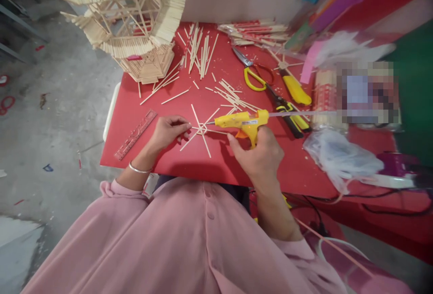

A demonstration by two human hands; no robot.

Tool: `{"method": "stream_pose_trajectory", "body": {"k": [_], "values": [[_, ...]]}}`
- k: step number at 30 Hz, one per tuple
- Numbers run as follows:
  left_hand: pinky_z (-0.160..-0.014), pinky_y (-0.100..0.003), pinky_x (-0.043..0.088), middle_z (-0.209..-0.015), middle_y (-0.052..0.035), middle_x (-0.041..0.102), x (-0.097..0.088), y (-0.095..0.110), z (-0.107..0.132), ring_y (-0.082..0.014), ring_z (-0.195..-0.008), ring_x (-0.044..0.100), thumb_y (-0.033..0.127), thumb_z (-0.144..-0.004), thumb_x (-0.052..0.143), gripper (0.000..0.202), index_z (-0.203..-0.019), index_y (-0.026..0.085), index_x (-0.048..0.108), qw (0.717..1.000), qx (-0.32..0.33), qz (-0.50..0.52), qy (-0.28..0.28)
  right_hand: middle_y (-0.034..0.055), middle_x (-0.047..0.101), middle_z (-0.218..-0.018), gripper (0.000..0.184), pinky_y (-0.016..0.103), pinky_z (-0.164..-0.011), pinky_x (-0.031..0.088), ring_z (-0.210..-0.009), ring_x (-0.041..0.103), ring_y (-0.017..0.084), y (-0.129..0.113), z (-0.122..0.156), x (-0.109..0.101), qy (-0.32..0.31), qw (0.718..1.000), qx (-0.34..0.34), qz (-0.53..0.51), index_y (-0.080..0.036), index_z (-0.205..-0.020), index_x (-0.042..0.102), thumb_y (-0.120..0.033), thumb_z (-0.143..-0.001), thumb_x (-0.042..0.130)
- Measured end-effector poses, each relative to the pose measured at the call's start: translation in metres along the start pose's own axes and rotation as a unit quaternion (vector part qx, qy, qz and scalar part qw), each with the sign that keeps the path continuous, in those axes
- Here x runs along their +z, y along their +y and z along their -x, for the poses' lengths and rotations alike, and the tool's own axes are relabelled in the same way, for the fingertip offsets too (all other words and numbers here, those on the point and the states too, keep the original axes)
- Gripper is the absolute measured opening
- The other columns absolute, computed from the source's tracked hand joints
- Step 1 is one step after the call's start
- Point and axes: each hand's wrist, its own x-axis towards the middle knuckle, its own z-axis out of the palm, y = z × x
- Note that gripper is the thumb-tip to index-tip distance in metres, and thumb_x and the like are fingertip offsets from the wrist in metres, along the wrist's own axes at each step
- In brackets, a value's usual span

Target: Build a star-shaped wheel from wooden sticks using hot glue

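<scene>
My right hand (260,154) is wrapped round the handle of a yellow hot glue gun (241,121), its nozzle pointing left. The nozzle tip is over a star-shaped frame of thin wooden sticks (202,129), which has a small ring of short sticks at its centre. A long glue stick (301,113) runs out of the gun's back. My left hand (171,131) pinches the end of the frame's left spoke between thumb and finger. A clear ruler (135,135) lies to the left of that hand.
A pagoda-like stick model (135,28) stands at back left. Loose sticks (199,52), scissors (253,77), pliers (292,118) and a yellow-handled tool (296,87) lie on the red table (162,149). Plastic bags (341,154) and cables (389,210) are at right.
</scene>
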Motion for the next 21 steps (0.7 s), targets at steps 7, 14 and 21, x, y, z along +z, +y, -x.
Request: {"method": "stream_pose_trajectory", "body": {"k": [7, 14, 21], "values": [[-0.051, -0.023, 0.053, -0.06, -0.0042, 0.07, 0.013, -0.003, -0.005, -0.012, -0.049, 0.064, 0.016, -0.07, 0.079, 0.018, -0.081, 0.009, 0.068, 0.993, -0.095, 0.061, 0.024, 0.0142, 0.064, -0.095, 0.044, 0.035, -0.068, 0.041, -0.091, 0.06, 0.029, -0.001, -0.023, 0.008, -0.036, 0.994, -0.084, 0.059, -0.016, -0.111, 0.06, -0.054, -0.088, 0.055], [-0.043, -0.02, 0.045, -0.054, -0.0015, 0.066, 0.008, 0.011, -0.005, -0.0108, -0.042, 0.059, 0.018, -0.077, 0.077, 0.012, -0.073, 0.011, 0.068, 0.994, -0.107, -0.032, 0.005, 0.0135, 0.066, -0.095, 0.048, 0.032, -0.064, 0.035, -0.088, 0.059, 0.027, -0.004, -0.02, 0.028, -0.068, 0.992, -0.094, 0.049, -0.015, -0.112, 0.06, -0.057, -0.089, 0.053], [-0.036, -0.019, 0.033, -0.045, 0.0019, 0.058, 0.008, 0.03, -0.017, -0.0053, -0.031, 0.044, 0.016, -0.08, 0.076, 0.019, -0.063, 0.012, 0.069, 0.985, -0.125, -0.116, -0.012, 0.013, 0.066, -0.091, 0.044, 0.032, -0.061, 0.03, -0.087, 0.059, 0.026, -0.001, -0.016, 0.035, -0.08, 0.99, -0.105, 0.044, -0.014, -0.11, 0.062, -0.053, -0.092, 0.052]]}}
